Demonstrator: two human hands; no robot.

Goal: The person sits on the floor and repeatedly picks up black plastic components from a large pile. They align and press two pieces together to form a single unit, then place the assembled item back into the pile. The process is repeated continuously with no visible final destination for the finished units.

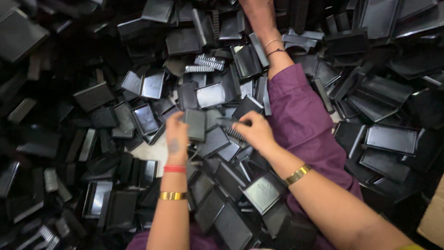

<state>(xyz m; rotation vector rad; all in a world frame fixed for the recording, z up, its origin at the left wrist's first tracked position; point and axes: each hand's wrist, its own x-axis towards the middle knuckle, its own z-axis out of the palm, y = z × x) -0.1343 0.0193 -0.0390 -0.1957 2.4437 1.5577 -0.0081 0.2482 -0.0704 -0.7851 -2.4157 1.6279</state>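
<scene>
While both arms reach forward over a heap of black plastic parts, the left hand (pixel 177 134) pinches a flat black tray (pixel 195 124) by its near left edge, thumb and fingers clamped on it, and holds it upright just above the pile. The right hand (pixel 255 133) sits just beside it, to the right, its fingers closed round a small dark comb-like piece (pixel 230 122) that points left toward the tray; the two parts are near each other, and I cannot tell whether they touch.

The left wrist wears a red thread (pixel 174 169) and, nearer the elbow, a gold bangle (pixel 172 196); the right wrist wears a gold band (pixel 298 174).

A leg in purple cloth (pixel 300 120) stretches away from the camera on the right, between the heaps, with thin anklets (pixel 274 46) above the bare foot at the top (the foot itself runs out of view).

All around lie more black parts (pixel 391 139): shallow rectangular trays, some face up with raised rims, some on edge, and a few toothed strips (pixel 209 61) lying near the top middle. A patch of pale floor (pixel 157 150) shows just left of the left hand. At the lower right corner a bit of brown cardboard (pixel 432 217) shows.
</scene>
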